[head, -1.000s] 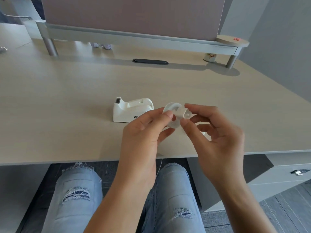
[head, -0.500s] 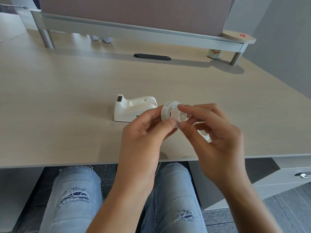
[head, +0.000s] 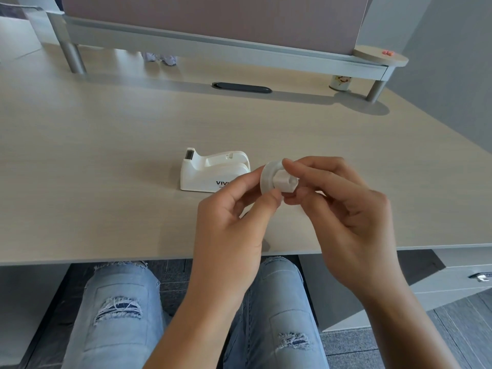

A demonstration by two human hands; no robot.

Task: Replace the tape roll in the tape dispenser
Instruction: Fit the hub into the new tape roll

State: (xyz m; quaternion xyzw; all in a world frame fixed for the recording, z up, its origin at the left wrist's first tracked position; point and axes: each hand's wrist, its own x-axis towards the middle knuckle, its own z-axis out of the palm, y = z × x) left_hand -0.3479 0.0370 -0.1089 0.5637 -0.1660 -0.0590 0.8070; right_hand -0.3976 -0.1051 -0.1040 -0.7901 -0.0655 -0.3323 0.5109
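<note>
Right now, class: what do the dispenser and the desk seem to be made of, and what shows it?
Dispenser: probably moulded plastic, white, smooth and slightly glossy, with rounded edges and printed lettering. Desk: wood-look surface, likely laminate, pale and matte, with fine straight grain lines; solid wood can't be ruled out.

Bare forearms, no sleeves, watch or rings showing. Left hand (head: 229, 235) and right hand (head: 354, 222) ungloved. Light-blue jeans (head: 119, 315), frayed rips at both knees, threads loose.
</note>
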